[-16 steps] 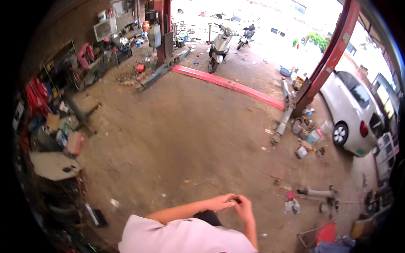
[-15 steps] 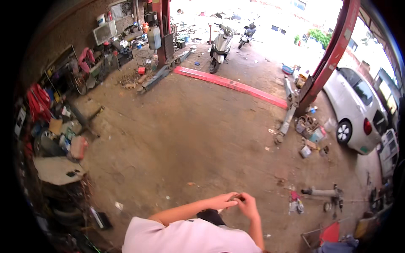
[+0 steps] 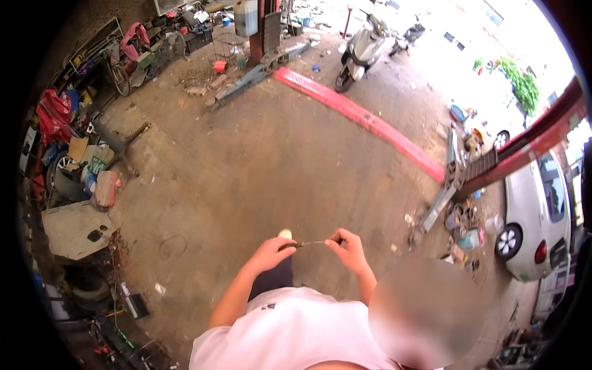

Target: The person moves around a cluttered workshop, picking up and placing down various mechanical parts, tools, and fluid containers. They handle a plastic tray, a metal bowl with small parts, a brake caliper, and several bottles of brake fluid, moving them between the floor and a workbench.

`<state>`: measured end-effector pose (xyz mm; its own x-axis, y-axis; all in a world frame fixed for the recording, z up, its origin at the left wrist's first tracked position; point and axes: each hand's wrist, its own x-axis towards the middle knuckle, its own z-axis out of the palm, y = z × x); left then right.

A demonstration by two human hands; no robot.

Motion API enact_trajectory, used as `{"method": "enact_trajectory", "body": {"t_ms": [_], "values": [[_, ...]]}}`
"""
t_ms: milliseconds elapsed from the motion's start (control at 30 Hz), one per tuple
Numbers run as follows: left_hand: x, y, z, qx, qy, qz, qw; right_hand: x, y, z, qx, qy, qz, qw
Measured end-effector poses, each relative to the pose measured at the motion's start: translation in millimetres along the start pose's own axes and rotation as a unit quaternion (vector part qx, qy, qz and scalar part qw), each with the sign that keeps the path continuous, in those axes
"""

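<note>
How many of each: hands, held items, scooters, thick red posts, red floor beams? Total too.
Left bare hand, right bare hand: 2
Thin dark-ended rod: 1
Silver scooter, darker scooter: 2
Left thick red post, right thick red post: 2
Long red floor beam: 1
Total: 8

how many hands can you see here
2: the left hand, holding the dark end of a thin item, and the right hand, at its lighter end. No other hand shows.

Slim rod-like tool (image 3: 301, 245): darker left part, thin pale shaft; nearly level, spanning left grip (image 3: 269, 253) to right grip (image 3: 348, 250).
</note>
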<state>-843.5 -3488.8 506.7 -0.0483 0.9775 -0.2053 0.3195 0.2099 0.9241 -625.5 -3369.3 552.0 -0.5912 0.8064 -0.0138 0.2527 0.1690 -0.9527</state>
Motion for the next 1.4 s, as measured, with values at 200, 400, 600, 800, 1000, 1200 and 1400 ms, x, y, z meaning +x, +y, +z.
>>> {"method": "enact_trajectory", "body": {"t_ms": [200, 400, 600, 800, 1000, 1200, 1400], "values": [[179.1, 59.8, -58.3, 0.186, -0.014, 0.119, 0.975, 133.2, 2.7, -62.9, -0.03, 0.116, 0.093, 0.988], [343.9, 79.9, -98.7, 0.223, -0.081, 0.163, 0.958, 258.4, 29.1, -123.1, -0.066, 0.12, 0.074, 0.988], [507.0, 94.8, -128.7, 0.22, -0.085, 0.137, 0.962, 422.9, 71.6, -210.2, -0.022, -0.003, 0.081, 0.996], [650.6, 121.9, -202.1, 0.195, 0.043, 0.075, 0.977, 660.6, 46.0, -259.1, -0.131, -0.049, -0.03, 0.99], [774.9, 110.7, -286.4, 0.142, 0.149, -0.015, 0.979, 849.0, 33.6, -250.3, -0.073, -0.158, -0.099, 0.98], [937.6, 81.4, -350.7, 0.149, 0.145, 0.01, 0.978, 1003.4, 69.4, -271.5, -0.06, -0.117, -0.025, 0.991], [1162.5, 131.2, -433.8, 0.23, 0.051, 0.156, 0.959, 1133.4, 78.0, -343.0, 0.043, -0.045, 0.098, 0.993]]}}
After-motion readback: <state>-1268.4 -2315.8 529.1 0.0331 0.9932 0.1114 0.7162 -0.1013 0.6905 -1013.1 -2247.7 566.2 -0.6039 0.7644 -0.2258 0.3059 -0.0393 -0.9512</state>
